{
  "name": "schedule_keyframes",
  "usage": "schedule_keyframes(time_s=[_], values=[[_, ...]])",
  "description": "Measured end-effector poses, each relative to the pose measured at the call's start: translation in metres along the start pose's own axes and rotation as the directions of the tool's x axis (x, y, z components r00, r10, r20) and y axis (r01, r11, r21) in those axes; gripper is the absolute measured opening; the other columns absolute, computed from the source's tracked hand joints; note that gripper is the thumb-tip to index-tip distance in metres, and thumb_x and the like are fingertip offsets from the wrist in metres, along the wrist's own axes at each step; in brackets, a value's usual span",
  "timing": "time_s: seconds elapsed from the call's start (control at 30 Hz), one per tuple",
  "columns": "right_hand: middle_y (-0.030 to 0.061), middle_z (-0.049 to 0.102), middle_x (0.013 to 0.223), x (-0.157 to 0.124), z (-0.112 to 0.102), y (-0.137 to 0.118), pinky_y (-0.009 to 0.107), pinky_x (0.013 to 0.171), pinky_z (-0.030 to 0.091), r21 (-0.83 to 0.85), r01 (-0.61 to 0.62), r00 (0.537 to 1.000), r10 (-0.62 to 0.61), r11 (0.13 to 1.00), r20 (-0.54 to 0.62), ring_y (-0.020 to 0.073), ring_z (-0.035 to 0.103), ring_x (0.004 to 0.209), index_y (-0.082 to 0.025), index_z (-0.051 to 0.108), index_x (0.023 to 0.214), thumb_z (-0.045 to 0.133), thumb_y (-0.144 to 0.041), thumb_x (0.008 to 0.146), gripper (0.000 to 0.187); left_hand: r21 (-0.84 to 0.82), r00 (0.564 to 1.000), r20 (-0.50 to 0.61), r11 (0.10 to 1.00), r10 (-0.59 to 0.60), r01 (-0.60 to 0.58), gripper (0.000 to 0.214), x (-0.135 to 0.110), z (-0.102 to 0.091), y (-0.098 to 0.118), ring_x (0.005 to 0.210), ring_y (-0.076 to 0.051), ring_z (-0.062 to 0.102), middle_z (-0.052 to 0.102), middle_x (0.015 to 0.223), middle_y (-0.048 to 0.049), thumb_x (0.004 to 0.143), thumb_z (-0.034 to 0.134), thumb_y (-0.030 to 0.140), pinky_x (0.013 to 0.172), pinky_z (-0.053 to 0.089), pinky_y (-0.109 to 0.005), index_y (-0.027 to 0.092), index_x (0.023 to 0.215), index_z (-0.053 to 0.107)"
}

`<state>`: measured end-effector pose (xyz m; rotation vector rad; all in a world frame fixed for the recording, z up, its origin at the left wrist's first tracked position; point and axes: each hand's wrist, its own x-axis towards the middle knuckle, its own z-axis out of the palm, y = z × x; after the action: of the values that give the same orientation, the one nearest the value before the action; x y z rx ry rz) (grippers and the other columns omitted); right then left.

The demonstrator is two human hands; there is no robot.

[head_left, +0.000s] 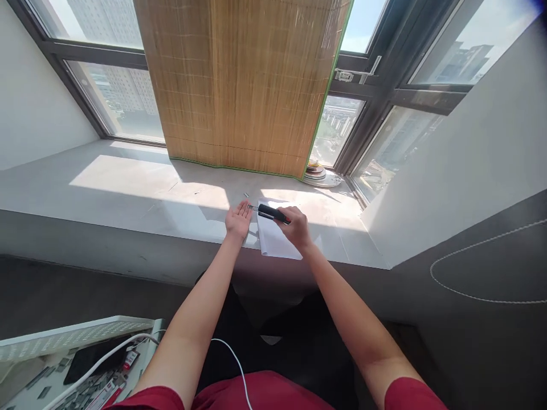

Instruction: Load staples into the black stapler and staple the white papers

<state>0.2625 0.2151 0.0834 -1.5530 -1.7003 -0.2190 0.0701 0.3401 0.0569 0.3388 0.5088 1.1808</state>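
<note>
My right hand [294, 225] is closed around a utility knife [271, 213] with a black handle and red accents. Its thin metal end points left, reaching the fingers of my left hand [239, 220]. That left hand is palm up with the fingers stretched out; whether the metal touches them I cannot tell. Beneath the knife and my right hand, a sheet of white paper [276, 236] lies at the sill's front edge. Just beyond my left fingertips is a tiny metallic piece [247, 195] on the sill.
A bamboo blind [248, 85] hangs down to the windowsill [123, 182]. Stacked round plates [318, 175] stand at the right window corner. Low on the left, a white bin [119, 324] holds small grey pieces and packets. A white cable [233, 353] crosses my lap; a beaded cord [470, 295] hangs right.
</note>
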Motion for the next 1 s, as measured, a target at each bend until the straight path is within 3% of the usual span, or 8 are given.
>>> schedule_keyframes(time_s=[0.17, 0.3, 0.47, 0.57, 0.67, 0.73, 0.9, 1.0], values=[[0.0092, 0.079, 0.116, -0.01, 0.017, -0.05, 0.039, 0.092, 0.056, -0.159, 0.371, 0.929, -0.365, 0.915, 0.065, 0.0243, 0.066, 0.104, -0.025, 0.077, 0.124, 0.054, -0.009, 0.106, 0.033, -0.097, 0.998, 0.066, 0.995, 0.024, -0.018, 0.063, -0.002, -0.002, -0.002, 0.145, -0.028, 0.064, 0.065, 0.155, -0.0207, 0.115, 0.022, 0.043, 0.122, 0.053, -0.042, 0.01, 0.137, 0.072], [0.0091, 0.078, 0.118, -0.014, 0.028, -0.056, 0.043, 0.101, 0.057, -0.132, 0.441, 0.896, -0.426, 0.888, 0.125, 0.0242, 0.067, 0.105, -0.026, 0.077, 0.126, 0.049, -0.009, 0.109, 0.037, -0.024, 0.995, 0.079, 0.998, 0.064, -0.062, 0.062, -0.002, -0.003, -0.003, 0.144, -0.027, 0.065, 0.067, 0.152, -0.0195, 0.115, 0.022, 0.038, 0.123, 0.052, -0.043, 0.01, 0.139, 0.071], [0.0095, 0.076, 0.128, -0.021, 0.018, -0.049, 0.052, 0.111, 0.053, 0.007, 0.237, 0.963, -0.236, 0.971, 0.133, 0.0298, 0.068, 0.118, -0.034, 0.078, 0.131, 0.052, -0.018, 0.109, 0.038, 0.122, 0.983, 0.11, 0.98, 0.145, -0.158, 0.062, 0.0, -0.007, -0.004, 0.147, -0.028, 0.062, 0.066, 0.155, -0.0199, 0.113, 0.02, 0.033, 0.123, 0.053, -0.048, 0.008, 0.145, 0.067], [0.011, 0.077, 0.122, -0.024, 0.009, -0.041, 0.056, 0.108, 0.055, 0.043, -0.023, 0.999, 0.024, 0.999, -0.025, 0.0339, 0.067, 0.117, -0.032, 0.08, 0.128, 0.057, -0.025, 0.105, 0.033, 0.142, 0.983, 0.125, 0.978, 0.136, -0.154, 0.062, -0.001, -0.009, -0.003, 0.15, -0.028, 0.06, 0.063, 0.158, -0.0182, 0.113, 0.02, 0.033, 0.123, 0.054, -0.048, 0.01, 0.148, 0.065], [0.0093, 0.079, 0.104, -0.027, 0.005, -0.026, 0.049, 0.091, 0.06, 0.071, -0.307, 0.934, 0.315, 0.949, -0.171, 0.0319, 0.07, 0.098, -0.029, 0.083, 0.114, 0.068, -0.036, 0.097, 0.023, 0.174, 0.987, 0.129, 0.977, 0.099, -0.121, 0.063, -0.003, -0.009, -0.001, 0.15, -0.027, 0.06, 0.061, 0.16, -0.0175, 0.113, 0.019, 0.034, 0.122, 0.055, -0.048, 0.012, 0.15, 0.065], [0.0073, 0.081, 0.099, -0.029, 0.005, -0.015, 0.045, 0.085, 0.06, 0.112, -0.415, 0.888, 0.429, 0.903, -0.165, 0.0303, 0.072, 0.091, -0.028, 0.083, 0.105, 0.075, -0.041, 0.091, 0.021, 0.178, 0.988, 0.145, 0.981, 0.05, -0.076, 0.062, -0.005, -0.008, 0.0, 0.149, -0.028, 0.06, 0.06, 0.161, -0.0191, 0.114, 0.02, 0.036, 0.122, 0.055, -0.048, 0.01, 0.149, 0.065], [0.0066, 0.082, 0.1, -0.032, 0.01, 0.003, 0.048, 0.09, 0.059, 0.163, -0.523, 0.845, 0.535, 0.836, -0.031, 0.031, 0.074, 0.092, -0.026, 0.082, 0.103, 0.084, -0.046, 0.084, 0.027, 0.212, 0.985, 0.172, 0.977, -0.004, -0.033, 0.063, -0.007, -0.007, 0.0, 0.148, -0.03, 0.061, 0.061, 0.159, -0.0214, 0.114, 0.021, 0.039, 0.123, 0.054, -0.049, 0.009, 0.147, 0.065], [0.013, 0.078, 0.113, -0.026, 0.015, -0.01, 0.052, 0.094, 0.058, 0.082, -0.453, 0.88, 0.46, 0.887, -0.116, 0.0355, 0.069, 0.107, -0.024, 0.081, 0.116, 0.082, -0.042, 0.089, 0.033, 0.231, 0.988, 0.155, 0.972, 0.015, -0.052, 0.063, -0.007, -0.006, -0.002, 0.147, -0.029, 0.062, 0.061, 0.159, -0.0207, 0.114, 0.021, 0.039, 0.124, 0.053, -0.048, 0.009, 0.146, 0.066]])
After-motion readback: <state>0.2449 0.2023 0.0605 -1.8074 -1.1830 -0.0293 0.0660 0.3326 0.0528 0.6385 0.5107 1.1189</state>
